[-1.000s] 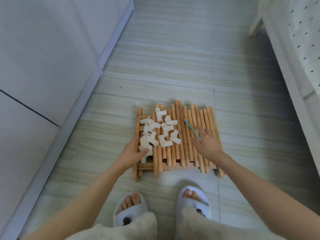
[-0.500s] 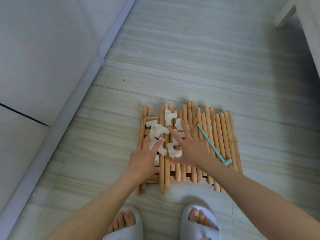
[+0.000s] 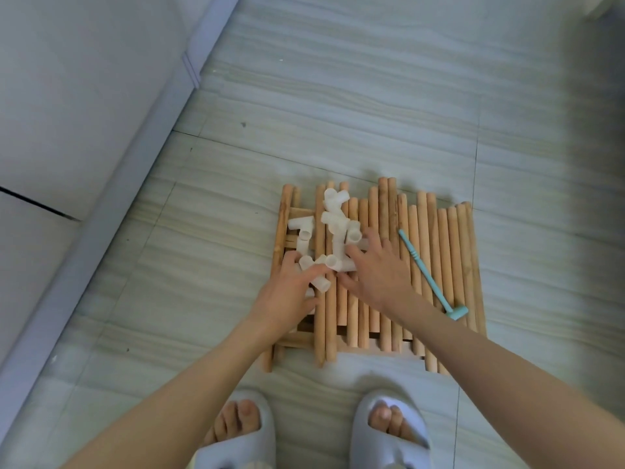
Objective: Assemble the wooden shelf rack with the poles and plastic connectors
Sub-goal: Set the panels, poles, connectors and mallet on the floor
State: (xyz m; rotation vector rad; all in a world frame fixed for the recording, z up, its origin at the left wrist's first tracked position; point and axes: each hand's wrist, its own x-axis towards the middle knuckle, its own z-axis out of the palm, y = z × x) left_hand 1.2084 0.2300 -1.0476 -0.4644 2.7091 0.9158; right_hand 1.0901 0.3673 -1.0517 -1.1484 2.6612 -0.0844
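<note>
Wooden poles (image 3: pixel 382 265) are laid side by side in a loose bundle on the tiled floor (image 3: pixel 338 96), just ahead of the person's slippered feet. Nothing is seen to be joined yet: no pole is fitted into a connector, so the whole assembly appears still to be done. White plastic connectors (image 3: pixel 333 231) are heaped on the left part of the bundle, resting on the poles. The left hand (image 3: pixel 287 292) is placed at the near edge of the heap, its fingers curled among the connectors; whether one is actually pinched cannot be told. The right hand (image 3: pixel 375 269) is spread flat against the heap from the right, fingers straight and apart, nothing held. A small teal mallet (image 3: pixel 429 275) is lying slantwise across the poles toward the bundle's right side, untouched. No container is seen; the parts are carried only by the floor. A pale wall (image 3: pixel 84 96) runs along the floor's left edge.
</note>
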